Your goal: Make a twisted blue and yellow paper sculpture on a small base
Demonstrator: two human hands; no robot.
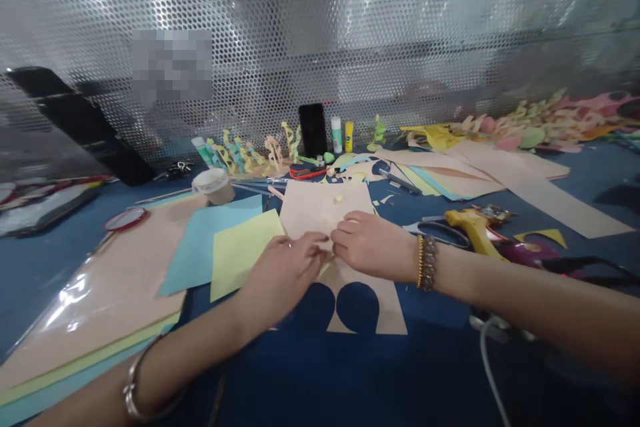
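My left hand (286, 272) and my right hand (373, 245) meet over a pale pink sheet of paper (313, 203). Round holes are cut into the sheet's near edge. The fingers of both hands are closed in a pinch, their tips almost touching. What sits between them is too small and covered to name, though a bit of pale yellow paper shows just below the fingertips. A tiny yellow curl (339, 199) lies on the sheet beyond the hands. A yellow-green sheet (245, 247) and a blue sheet (200, 240) lie beside my left hand.
Scissors (445, 233) and a yellow glue gun (475, 230) lie near my right forearm. A paper cup (214, 187), a phone (313, 130), glue sticks (337, 135) and curled paper pieces (274, 152) stand at the back. Paper cutouts (530, 123) are heaped far right.
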